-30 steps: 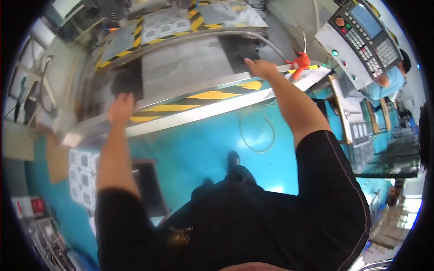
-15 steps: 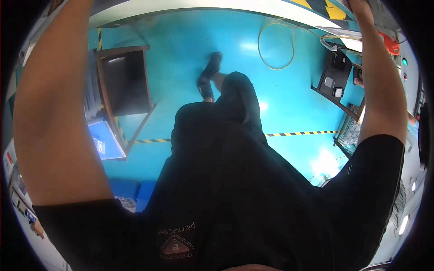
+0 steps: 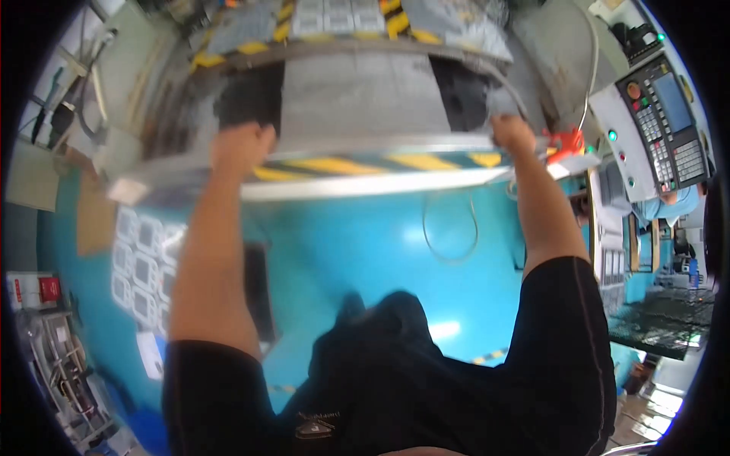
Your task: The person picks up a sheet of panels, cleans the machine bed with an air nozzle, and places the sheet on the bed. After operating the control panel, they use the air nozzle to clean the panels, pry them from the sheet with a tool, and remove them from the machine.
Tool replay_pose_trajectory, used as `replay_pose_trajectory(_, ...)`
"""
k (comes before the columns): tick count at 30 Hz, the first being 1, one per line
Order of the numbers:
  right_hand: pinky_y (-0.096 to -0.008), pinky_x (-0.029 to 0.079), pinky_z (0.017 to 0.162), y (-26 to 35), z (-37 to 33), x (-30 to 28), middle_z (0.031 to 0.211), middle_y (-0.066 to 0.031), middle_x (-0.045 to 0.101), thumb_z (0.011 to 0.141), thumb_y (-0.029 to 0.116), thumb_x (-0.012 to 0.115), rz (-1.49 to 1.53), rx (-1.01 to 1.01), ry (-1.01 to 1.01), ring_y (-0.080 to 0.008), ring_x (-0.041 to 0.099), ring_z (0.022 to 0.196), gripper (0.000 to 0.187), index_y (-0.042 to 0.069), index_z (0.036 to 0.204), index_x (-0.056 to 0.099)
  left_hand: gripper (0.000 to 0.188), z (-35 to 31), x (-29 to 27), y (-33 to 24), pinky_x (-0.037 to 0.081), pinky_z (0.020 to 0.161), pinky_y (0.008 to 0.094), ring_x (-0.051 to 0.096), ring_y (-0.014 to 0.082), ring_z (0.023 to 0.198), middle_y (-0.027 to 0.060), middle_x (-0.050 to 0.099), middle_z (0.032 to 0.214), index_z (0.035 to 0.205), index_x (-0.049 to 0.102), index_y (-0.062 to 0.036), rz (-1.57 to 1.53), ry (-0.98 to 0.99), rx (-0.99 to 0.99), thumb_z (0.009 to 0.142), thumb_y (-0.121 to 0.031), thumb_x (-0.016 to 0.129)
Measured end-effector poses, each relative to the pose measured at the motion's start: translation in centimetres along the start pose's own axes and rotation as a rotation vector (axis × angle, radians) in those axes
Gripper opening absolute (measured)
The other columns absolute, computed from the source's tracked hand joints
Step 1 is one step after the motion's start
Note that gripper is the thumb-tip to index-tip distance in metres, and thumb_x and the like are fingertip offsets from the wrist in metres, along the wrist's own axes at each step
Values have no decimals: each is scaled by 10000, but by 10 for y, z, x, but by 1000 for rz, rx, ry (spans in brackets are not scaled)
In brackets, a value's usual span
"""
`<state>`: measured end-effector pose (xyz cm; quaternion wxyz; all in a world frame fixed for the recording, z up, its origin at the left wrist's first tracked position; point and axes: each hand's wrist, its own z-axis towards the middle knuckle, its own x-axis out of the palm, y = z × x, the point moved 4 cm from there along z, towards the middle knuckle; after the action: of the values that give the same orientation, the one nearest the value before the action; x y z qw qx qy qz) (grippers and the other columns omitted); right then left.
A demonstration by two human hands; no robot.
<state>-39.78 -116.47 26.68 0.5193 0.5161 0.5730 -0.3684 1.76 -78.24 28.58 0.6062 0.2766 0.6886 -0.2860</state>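
Observation:
Both arms reach forward to the front ledge (image 3: 365, 144) of a machine, a pale metal edge with yellow and dark hazard stripes below it. My left hand (image 3: 242, 148) is curled at the ledge's left part, its fingers closed and somewhat smeared. At the right part, my right hand (image 3: 514, 135) is closed over the same edge, near a red handle-like part (image 3: 566, 144). Behind the ledge lies a grey machine bed (image 3: 361, 95) between two dark panels. Farther back, several white square frames (image 3: 338, 15) lie among hazard-striped strips.
A control panel (image 3: 661, 125) with buttons and a screen stands at the right. A thin hose (image 3: 449, 258) loops below the ledge above the turquoise floor (image 3: 342, 235). More white square frames (image 3: 137, 258) are at the left, and a dark mesh rack (image 3: 658, 323) at the lower right.
The view has shifted up and forward, so the machine bed, the ledge and both hands now show. Before, the left hand was out of frame and the right only partly in at the top.

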Motion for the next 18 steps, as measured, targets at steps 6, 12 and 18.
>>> replay_pose_trajectory(6, -422, 460, 1034, 1, -35, -13, 1148, -149, 721, 872, 465, 533, 57, 24, -122, -322, 647, 1162, 471, 137, 1138, 741, 529, -17, -21, -11, 486, 964, 448, 645, 324, 1124, 110, 725, 1127, 1067, 744, -129, -99, 202, -82, 913, -561, 478)
replay_pose_trajectory(12, -411, 459, 1036, 13, -45, -31, 1202, -148, 705, 874, 448, 532, 85, 29, -112, -319, 637, 1181, 464, 147, 1159, 742, 540, -10, -27, -6, 482, 973, 452, 648, 328, 1117, 123, 718, 1156, 1100, 746, -118, -109, 127, -87, 935, -547, 464)
replay_pose_trajectory(18, -407, 465, 1030, 12, -44, -29, 1216, -142, 701, 871, 462, 534, 66, 25, -130, -314, 641, 1177, 475, 154, 1167, 742, 555, -10, -21, -2, 495, 952, 444, 651, 331, 1107, 118, 719, 1140, 1054, 755, -146, -111, 55, -78, 950, -585, 433)
